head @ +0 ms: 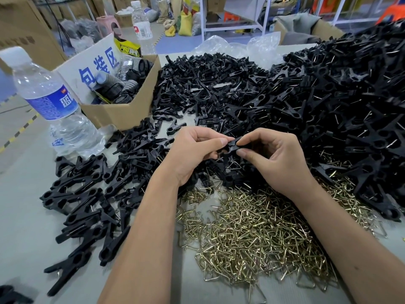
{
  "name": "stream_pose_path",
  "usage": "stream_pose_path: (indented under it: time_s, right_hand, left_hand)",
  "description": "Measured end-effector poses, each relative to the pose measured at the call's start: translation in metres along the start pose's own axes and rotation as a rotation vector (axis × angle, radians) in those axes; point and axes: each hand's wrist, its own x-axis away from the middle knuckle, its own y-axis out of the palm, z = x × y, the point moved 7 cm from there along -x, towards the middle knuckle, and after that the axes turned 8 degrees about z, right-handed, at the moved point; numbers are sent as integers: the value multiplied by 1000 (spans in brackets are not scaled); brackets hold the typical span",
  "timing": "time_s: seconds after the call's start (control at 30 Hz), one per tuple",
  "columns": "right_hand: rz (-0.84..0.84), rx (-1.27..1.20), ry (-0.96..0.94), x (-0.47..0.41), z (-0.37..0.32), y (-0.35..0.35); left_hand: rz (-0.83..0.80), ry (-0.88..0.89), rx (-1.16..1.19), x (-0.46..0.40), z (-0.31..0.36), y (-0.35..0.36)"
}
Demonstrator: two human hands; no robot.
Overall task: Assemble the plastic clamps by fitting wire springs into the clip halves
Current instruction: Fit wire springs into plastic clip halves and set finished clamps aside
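Forearms reach in from the bottom edge toward the middle of a grey table (26,216), and we look down on them from head height. Nearest us, between the arms, lies a heap of brass-coloured wire springs (252,233), bent into small triangles and tangled together.

Just beyond the heap, our left hand (192,154) and right hand (278,159) meet over the table. Both have curled fingers and pinch one black clip piece (230,145) between thumb and fingertips, the left hand at its left end, the right hand at its right end. We cannot tell whether the piece is one half or two fitted together, nor whether a spring is in it.

To the left of the hands spreads a scatter of black clamps (85,200), many with a wire showing. To the right rises a large mound of black clamps (355,106), also flecked with wire. Straight ahead, past the hands, lies a flatter pile of black clip halves (210,84).

At far left stands a clear water bottle (50,102) with a blue label. Behind it sits an open cardboard box (122,110) holding dark round parts, with a second bottle (142,27) beyond it. Crumpled clear plastic bags (241,47) lie at the table's far edge. In the distance we see cartons, sacks and metal shelving.
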Motion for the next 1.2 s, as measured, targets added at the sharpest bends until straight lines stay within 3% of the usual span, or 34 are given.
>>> stream_pose_path:
  time_s: [0.27,0.47,0.73,0.83,0.9,0.97,1.13,1.2]
  right_hand:
    - [78,-2,5,0,-3,-4]
    - [125,48,11,1,-3,-5]
    - [141,58,23,-1,-11,-11]
    - [-52,389,-121,-3,-21,-1]
    - [-241,685,-103,-1,-12,14]
    - [-283,792,-31,-1,-6,19]
    - [-254,508,81,-1,-6,18]
    - [-151,325,154,-2,-4,10]
  left_hand:
    - [-92,134,-45,3,9,5]
    - [3,250,-133,3,13,12]
    - [105,233,-101,-1,12,-4]
    - [210,256,-76,-5,12,-18]
    - [251,282,-53,-4,15,-24]
    - [256,310,-31,-3,17,-26]
    - [220,328,20,-2,19,-27]
    - [206,320,49,-2,19,-27]
